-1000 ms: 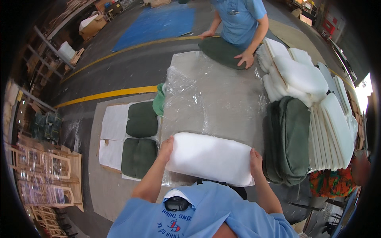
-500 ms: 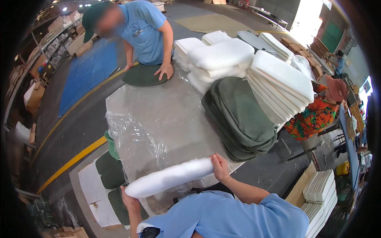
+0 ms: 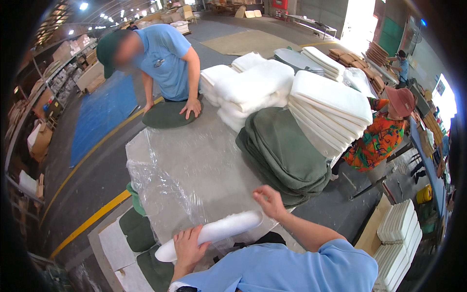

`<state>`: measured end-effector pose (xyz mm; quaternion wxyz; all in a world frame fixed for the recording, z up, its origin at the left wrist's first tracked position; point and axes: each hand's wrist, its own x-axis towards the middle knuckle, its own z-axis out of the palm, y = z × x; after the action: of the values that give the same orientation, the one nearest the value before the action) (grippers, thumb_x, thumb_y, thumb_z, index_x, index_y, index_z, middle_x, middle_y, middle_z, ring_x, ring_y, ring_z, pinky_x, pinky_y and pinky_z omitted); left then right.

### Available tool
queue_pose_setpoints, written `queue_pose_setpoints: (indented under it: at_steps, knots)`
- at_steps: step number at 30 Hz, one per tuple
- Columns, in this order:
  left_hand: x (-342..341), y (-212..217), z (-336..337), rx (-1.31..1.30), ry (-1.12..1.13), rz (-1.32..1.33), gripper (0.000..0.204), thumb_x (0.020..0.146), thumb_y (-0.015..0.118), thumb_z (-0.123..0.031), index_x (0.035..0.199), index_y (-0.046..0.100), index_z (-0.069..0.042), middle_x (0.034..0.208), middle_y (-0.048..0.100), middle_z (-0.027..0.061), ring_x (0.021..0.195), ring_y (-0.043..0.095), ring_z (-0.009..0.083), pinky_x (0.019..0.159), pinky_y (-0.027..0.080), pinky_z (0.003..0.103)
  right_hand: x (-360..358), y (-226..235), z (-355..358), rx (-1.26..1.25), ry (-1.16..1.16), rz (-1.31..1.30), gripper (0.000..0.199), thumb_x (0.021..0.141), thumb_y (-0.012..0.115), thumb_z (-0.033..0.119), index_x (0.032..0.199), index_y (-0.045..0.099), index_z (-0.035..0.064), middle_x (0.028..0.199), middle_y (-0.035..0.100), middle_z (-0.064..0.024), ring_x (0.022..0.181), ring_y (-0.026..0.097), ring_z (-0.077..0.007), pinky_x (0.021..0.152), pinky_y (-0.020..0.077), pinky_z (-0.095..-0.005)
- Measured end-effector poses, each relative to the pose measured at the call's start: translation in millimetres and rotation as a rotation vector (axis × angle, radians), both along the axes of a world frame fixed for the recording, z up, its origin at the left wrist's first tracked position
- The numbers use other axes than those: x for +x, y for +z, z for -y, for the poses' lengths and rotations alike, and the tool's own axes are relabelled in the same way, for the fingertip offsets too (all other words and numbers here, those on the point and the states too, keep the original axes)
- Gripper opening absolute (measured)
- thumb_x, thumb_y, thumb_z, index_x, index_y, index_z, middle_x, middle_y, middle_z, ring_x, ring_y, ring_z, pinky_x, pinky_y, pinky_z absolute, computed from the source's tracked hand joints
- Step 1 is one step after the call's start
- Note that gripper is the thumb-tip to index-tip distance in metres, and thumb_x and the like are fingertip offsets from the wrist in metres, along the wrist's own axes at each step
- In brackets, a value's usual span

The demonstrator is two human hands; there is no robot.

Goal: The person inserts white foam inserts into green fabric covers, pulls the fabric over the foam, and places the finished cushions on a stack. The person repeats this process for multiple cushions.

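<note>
A long white roll of folded padding [image 3: 226, 228] lies tilted across the near end of the table, in front of my body. My left hand [image 3: 189, 247] is wrapped over it toward its left end, thumb along the top side. Just above and beyond its right end is my right hand [image 3: 270, 202], apart from the padding. Its fingers are loosely curled, with nothing visible in them. Nearest to that hand is a stack of dark green fabric covers [image 3: 287, 155] at the table's right edge.
Stacks of white padding [image 3: 331, 104] stand behind the covers. Across the plastic-wrapped table [image 3: 204, 160], a co-worker [image 3: 168, 58] presses both hands on a green padded piece [image 3: 171, 116]. Green and white pieces [image 3: 136, 231] lie low at left. Another person [image 3: 377, 134] is at right.
My right hand has let go of the padding's right end and lifted away. My left hand has moved from the left end onto its top. The view has shifted slightly.
</note>
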<state>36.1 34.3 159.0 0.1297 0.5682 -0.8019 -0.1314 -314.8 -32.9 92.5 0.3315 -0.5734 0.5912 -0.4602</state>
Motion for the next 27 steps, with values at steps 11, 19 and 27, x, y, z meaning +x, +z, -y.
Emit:
queue_pose_setpoints:
  at_steps: [11,19,27]
  knots:
    - [-22,8,1,0.011,0.043,0.066,0.061,0.069,0.091,-0.028,0.125,0.068,-0.018,0.114,0.071,0.0062,0.109,0.064,0.0302,0.096,0.042,0.046,-104,19,226,-0.009,-0.384,-0.452,0.032,0.094,0.072,0.025,0.118,0.073,0.0042,0.115,0.070,-0.0181,0.110,0.067,-0.0351,0.096,0.0539,-0.0450]
    - [-22,9,-9,-0.014,0.120,0.122,0.058,0.067,0.091,-0.023,0.120,0.069,-0.017,0.112,0.072,0.0057,0.106,0.064,0.0301,0.094,0.042,0.046,-62,0,277,0.158,-0.498,-0.619,0.033,0.091,0.074,0.031,0.117,0.072,0.0100,0.118,0.067,-0.0168,0.116,0.063,-0.0393,0.098,0.0535,-0.0511]
    - [-15,7,-5,0.053,0.046,0.080,0.056,0.069,0.090,-0.023,0.120,0.069,-0.017,0.113,0.074,0.0066,0.106,0.066,0.0305,0.093,0.044,0.046,-82,4,284,0.054,-0.576,-0.386,0.023,0.098,0.064,0.023,0.117,0.068,0.0102,0.111,0.069,-0.0167,0.106,0.066,-0.0408,0.092,0.0527,-0.0524]
